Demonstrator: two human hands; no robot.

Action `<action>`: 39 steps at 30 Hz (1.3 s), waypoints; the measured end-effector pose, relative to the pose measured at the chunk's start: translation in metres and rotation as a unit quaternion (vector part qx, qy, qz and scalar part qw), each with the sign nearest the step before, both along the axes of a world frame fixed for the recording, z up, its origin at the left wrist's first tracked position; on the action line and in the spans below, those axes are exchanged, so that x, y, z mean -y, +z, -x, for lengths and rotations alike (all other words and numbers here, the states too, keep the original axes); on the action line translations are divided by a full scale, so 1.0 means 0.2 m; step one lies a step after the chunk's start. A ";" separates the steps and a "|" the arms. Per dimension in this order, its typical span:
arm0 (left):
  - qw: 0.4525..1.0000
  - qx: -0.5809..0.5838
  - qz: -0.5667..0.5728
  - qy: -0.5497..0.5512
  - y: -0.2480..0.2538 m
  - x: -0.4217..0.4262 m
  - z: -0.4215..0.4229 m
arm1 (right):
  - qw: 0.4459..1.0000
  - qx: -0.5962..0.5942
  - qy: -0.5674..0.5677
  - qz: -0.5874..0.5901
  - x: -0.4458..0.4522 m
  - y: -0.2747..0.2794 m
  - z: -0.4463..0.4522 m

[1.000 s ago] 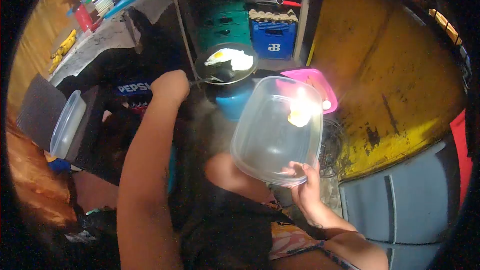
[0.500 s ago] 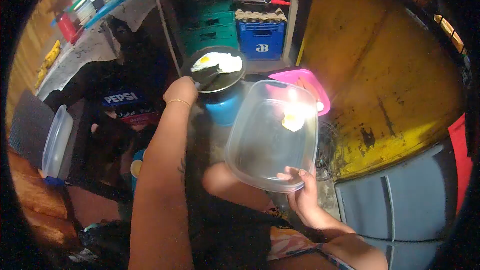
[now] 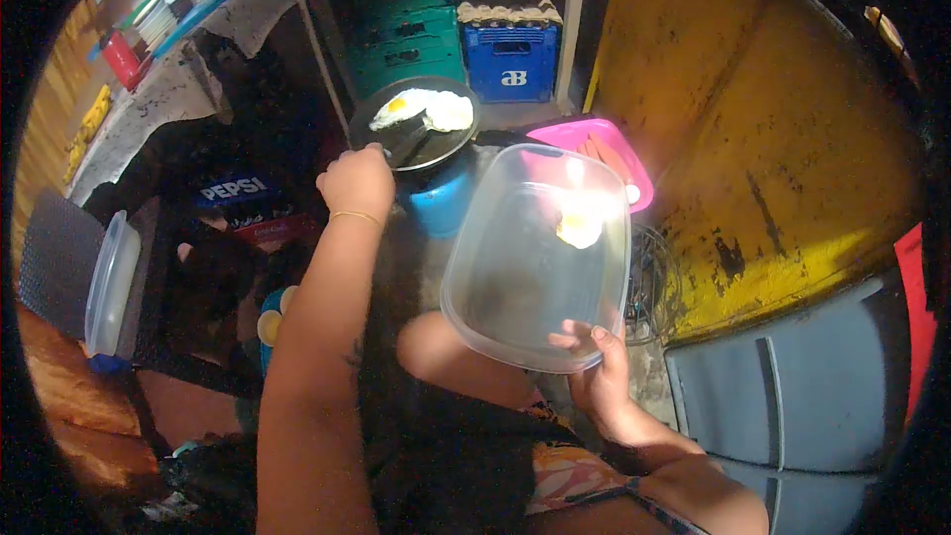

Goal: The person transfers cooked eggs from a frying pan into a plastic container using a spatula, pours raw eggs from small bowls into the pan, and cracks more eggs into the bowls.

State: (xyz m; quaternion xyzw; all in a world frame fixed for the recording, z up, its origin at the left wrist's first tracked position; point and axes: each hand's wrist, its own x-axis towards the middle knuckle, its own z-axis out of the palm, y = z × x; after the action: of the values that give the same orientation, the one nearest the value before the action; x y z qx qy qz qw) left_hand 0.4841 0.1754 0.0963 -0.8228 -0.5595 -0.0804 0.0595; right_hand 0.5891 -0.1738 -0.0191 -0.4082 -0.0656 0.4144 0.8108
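Note:
A dark spatula (image 3: 408,147) is in my left hand (image 3: 358,182), whose fingers are closed round its handle. Its blade reaches into the black frying pan (image 3: 443,151), against white fried eggs (image 3: 448,112) with one yolk showing. My right hand (image 3: 600,376) grips the near rim of a clear plastic container (image 3: 510,282), fingers showing through the wall. One fried egg (image 3: 579,228) lies in the container, towards its far right side, under a bright glare. The container is held to the right of the pan, tilted.
A blue round object (image 3: 442,206) is below the pan. Behind the container lies a pink tray (image 3: 641,170). Blue (image 3: 510,69) and green crates (image 3: 406,50) stand at the back. A clear lid (image 3: 114,282) is at left, a wire stand (image 3: 649,282) at right.
The spatula has moved further into the pan and now meets the eggs. My left hand has come nearer the pan. The view has shifted slightly; the container stays in my right hand.

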 end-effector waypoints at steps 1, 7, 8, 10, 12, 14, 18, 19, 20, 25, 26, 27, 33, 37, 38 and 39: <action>1.000 -0.009 -0.009 -0.001 0.01 0.01 -0.01 | 1.000 -0.001 0.002 0.002 0.00 0.00 0.00; 0.998 -0.039 -0.048 -0.006 0.05 0.08 -0.04 | 1.000 -0.004 0.000 0.006 0.01 0.02 0.01; 0.998 -0.044 -0.052 -0.009 0.05 0.09 -0.04 | 1.000 -0.003 0.000 0.005 0.01 0.02 0.01; 0.997 -0.048 -0.063 -0.015 0.05 0.10 -0.05 | 1.000 0.000 0.000 0.004 0.01 0.01 0.01; 0.996 -0.048 -0.076 -0.023 0.05 0.10 -0.05 | 1.000 0.001 -0.003 0.007 0.01 0.01 0.01; 0.995 -0.052 -0.081 -0.025 0.05 0.10 -0.06 | 1.000 0.007 -0.001 0.020 0.01 0.01 0.01; 0.994 -0.056 -0.088 -0.029 0.05 0.10 -0.06 | 0.999 0.021 0.012 0.049 0.00 0.02 0.01; 0.994 -0.058 -0.090 -0.028 0.05 0.10 -0.06 | 0.998 0.022 0.016 0.050 0.00 0.03 0.01; 0.994 -0.061 -0.092 -0.028 0.05 0.10 -0.07 | 0.998 0.020 0.016 0.052 0.00 0.03 0.01; 1.000 -0.017 -0.019 0.006 0.05 0.08 -0.05 | 0.999 0.016 0.024 0.044 0.00 0.00 0.00; 1.000 0.012 0.018 0.013 0.01 0.02 -0.03 | 0.999 0.014 0.024 0.043 0.00 -0.01 0.00; 0.997 0.042 0.055 0.019 0.00 -0.01 -0.01 | 0.999 0.013 0.024 0.042 0.00 -0.02 0.00; 0.977 0.150 0.150 0.007 -0.10 -0.13 0.13 | 0.998 0.016 0.035 0.046 0.00 0.03 0.00; 0.972 0.168 0.161 -0.018 -0.08 -0.15 0.21 | 0.997 0.031 0.050 0.056 -0.02 0.03 0.00; 0.972 0.170 0.160 -0.021 -0.07 -0.15 0.23 | 0.997 0.028 0.054 0.048 -0.03 0.02 0.00; 0.972 0.172 0.160 -0.024 -0.06 -0.16 0.25 | 0.997 0.025 0.057 0.041 -0.05 0.01 0.00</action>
State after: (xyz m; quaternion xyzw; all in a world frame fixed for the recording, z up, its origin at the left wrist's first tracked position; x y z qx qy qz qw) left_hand 0.4345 0.2072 0.0850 -0.8086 -0.5470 -0.1313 -0.1723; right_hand 0.5896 -0.1644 -0.0178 -0.4468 -0.0921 0.4519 0.7666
